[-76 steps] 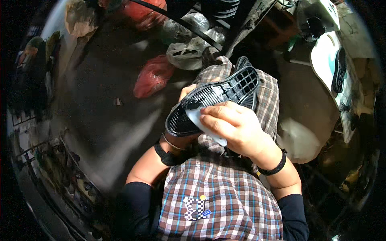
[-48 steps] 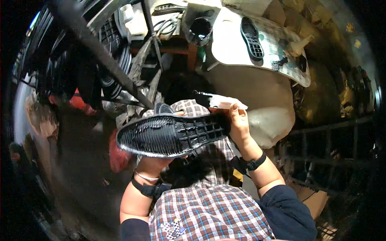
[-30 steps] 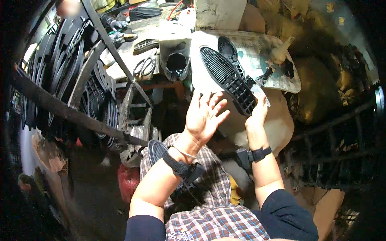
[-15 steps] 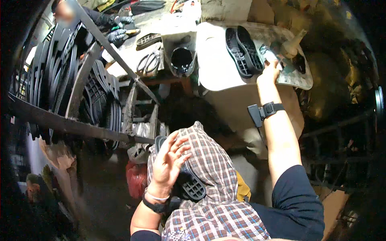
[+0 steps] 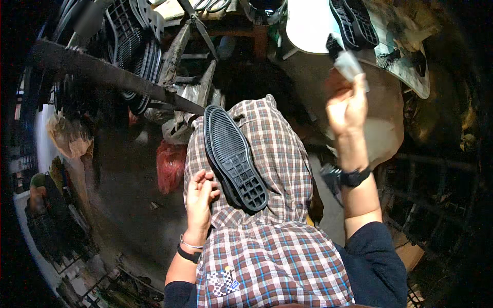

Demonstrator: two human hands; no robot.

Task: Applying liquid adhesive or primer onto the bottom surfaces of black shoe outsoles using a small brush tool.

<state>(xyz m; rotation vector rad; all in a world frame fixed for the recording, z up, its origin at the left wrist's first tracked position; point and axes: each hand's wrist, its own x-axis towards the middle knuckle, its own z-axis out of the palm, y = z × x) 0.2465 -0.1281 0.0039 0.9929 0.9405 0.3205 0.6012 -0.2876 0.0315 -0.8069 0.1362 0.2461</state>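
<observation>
On plaid cloth (image 5: 285,154), sole (image 5: 233,156) slants lengthwise, toe forward-left; left hand (image 5: 200,197) empty, right hand (image 5: 349,110) gripping scraper (image 5: 348,64).

"What is carried by the plaid-covered lap (image 5: 285,159)?"

"Stacked soles (image 5: 233,154), black, are laid lengthwise on it, with the tread of the top one turned up."

"And ahead of the lap, to the right?"

"A white table (image 5: 310,28) is seen there. A pair of soles (image 5: 354,23), also black, is set side by side on it; farther right of the lap, a dark tangled thing (image 5: 393,57) is left on the same surface, too unclear to be named."

"Ahead, slightly left of the lap?"

"A pale worktop (image 5: 172,10) is partly cut off from view; scissors (image 5: 213,5) are placed on it."

"And on the floor (image 5: 120,205)?"

"Left of the lap, a red bag (image 5: 171,167) and a small pale scrap (image 5: 154,205) are found."
</observation>
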